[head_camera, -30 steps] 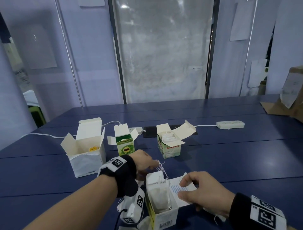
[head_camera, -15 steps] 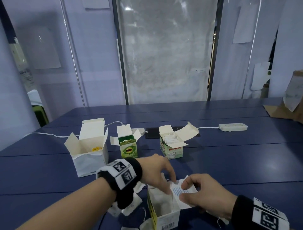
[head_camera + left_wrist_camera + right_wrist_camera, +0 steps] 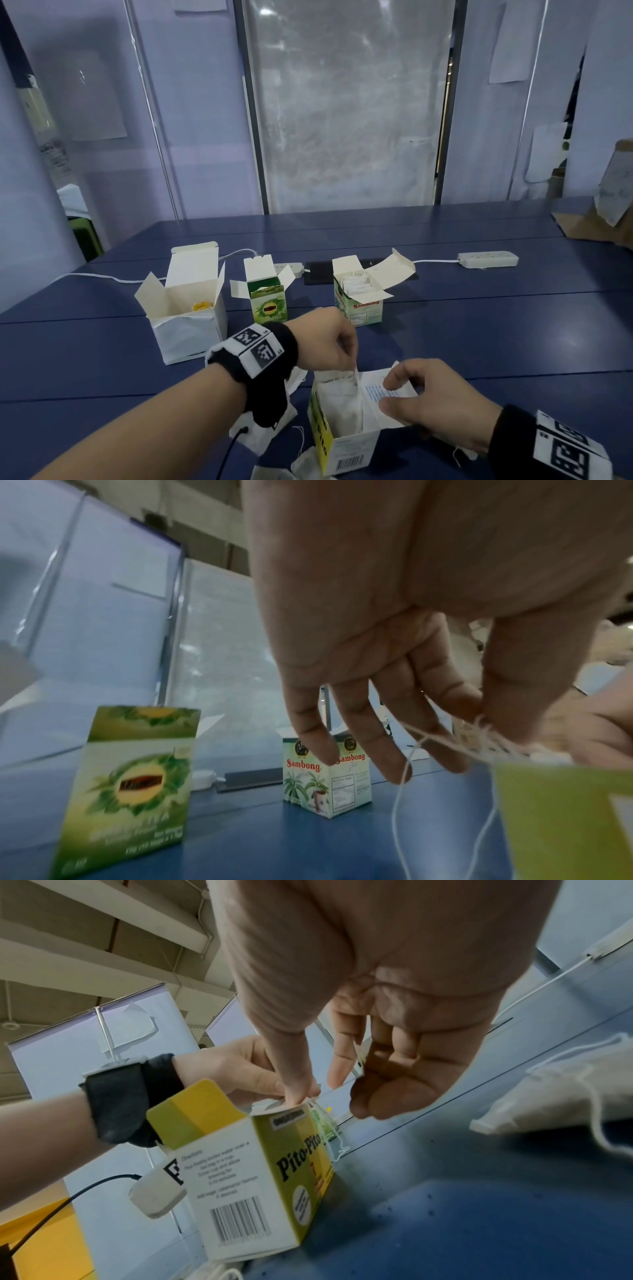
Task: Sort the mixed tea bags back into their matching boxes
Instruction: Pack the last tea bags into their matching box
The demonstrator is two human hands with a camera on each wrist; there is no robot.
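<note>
The yellow Pito-Pito box (image 3: pixel 346 448) stands open nearest me, with white tea bags (image 3: pixel 337 407) upright inside it. Just above the box, my left hand (image 3: pixel 352 359) pinches the bags' white strings (image 3: pixel 493 730) between thumb and forefinger. My right hand (image 3: pixel 387 394) pinches the box's white flap (image 3: pixel 376 387) and holds it open; in the right wrist view its thumb (image 3: pixel 296 1093) sits on the top edge of the box (image 3: pixel 260 1183). Farther back stand an open white box (image 3: pixel 188 318), a green tea box (image 3: pixel 269 305) and a Sambong box (image 3: pixel 363 306) holding bags.
Loose tea bags (image 3: pixel 270 431) lie under my left wrist and at the box's front corner (image 3: pixel 303 466); another lies by my right hand (image 3: pixel 548 1096). Behind the boxes are a black phone (image 3: pixel 322 274), a white power strip (image 3: pixel 488 259) and its cable. A brown carton (image 3: pixel 596 222) sits far right.
A second ago my left hand held the bags high in the box mouth, then pushed them down inside. It has since risen a little, still pinching the strings. My right hand has kept the flap.
</note>
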